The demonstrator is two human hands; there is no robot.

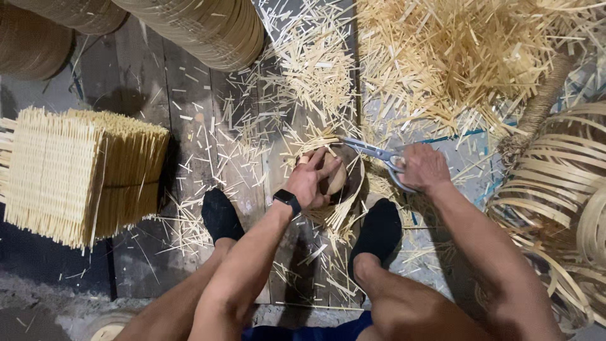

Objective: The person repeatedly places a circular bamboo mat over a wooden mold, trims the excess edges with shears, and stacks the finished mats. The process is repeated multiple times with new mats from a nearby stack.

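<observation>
Hands trimming a small woven basket (334, 183)
Left hand (312, 180) grips the basket (over a round mould); right hand (424, 167) closes on scissors (379, 155) at its rim.

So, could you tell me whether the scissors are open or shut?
Shut, apparently: the scissors' blades lie together as one narrow point toward the small woven basket, gripped by the right hand.

2 hands (312, 180) – 1 scissors (379, 155)
</observation>
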